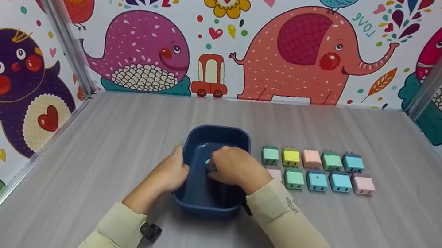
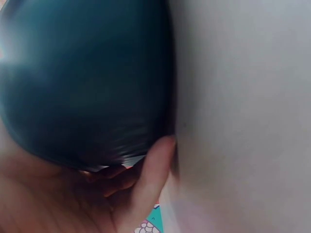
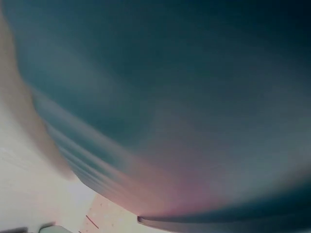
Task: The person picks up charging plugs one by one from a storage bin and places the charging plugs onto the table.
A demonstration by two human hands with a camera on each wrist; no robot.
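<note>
A dark blue plastic bin (image 1: 206, 210) stands on the table, its inside partly hidden by my right arm. My left hand (image 1: 170, 173) holds the bin's left wall, fingers along the outside and thumb side at the rim; the left wrist view shows these fingers (image 2: 154, 167) against the wall. Down inside the bin, my right hand (image 1: 234, 165) pinches a small blue USB charger (image 1: 209, 165), mostly covered by the fingers. To the bin's right lie two rows of pastel chargers, among them a yellow one (image 1: 290, 157), a green one (image 1: 294, 179) and a pink one (image 1: 363, 184).
The grey wood-grain table (image 1: 120, 134) is bounded by cartoon-printed panels (image 1: 148, 49) with metal posts (image 1: 53, 10) at the corners. My right sleeve (image 1: 296, 240) passes over the table just in front of the charger rows.
</note>
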